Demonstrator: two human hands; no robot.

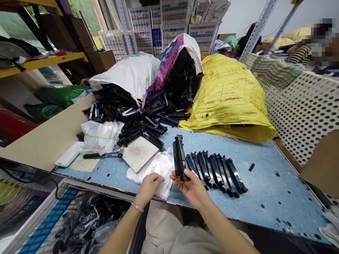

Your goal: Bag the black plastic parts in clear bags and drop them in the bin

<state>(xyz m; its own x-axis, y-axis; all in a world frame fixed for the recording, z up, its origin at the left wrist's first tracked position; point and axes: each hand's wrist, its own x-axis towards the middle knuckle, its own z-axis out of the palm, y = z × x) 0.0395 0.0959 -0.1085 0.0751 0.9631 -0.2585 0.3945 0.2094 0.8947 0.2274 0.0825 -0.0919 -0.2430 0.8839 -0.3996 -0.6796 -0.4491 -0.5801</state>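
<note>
My right hand [192, 187] grips the lower end of a long black plastic part [179, 155], which stands nearly upright above the table. Just left of it, my left hand [150, 187] has its fingers pressed together over a stack of thin white plastic bags [159, 165]. Whether anything is pinched in those fingers is hard to make out. On the right, a row of similar black plastic parts [214, 169] lies side by side at a slant. A pale board [145, 158] scattered with tiny metal pieces rests partly on the bags.
Behind, a heap of black parts [143, 123] spills from a white sack [132, 70]. A yellow sack [230, 95] lies at the back right. A black-handled screwdriver [92, 155] is left of the board. A perforated white crate [307, 113] borders the right side.
</note>
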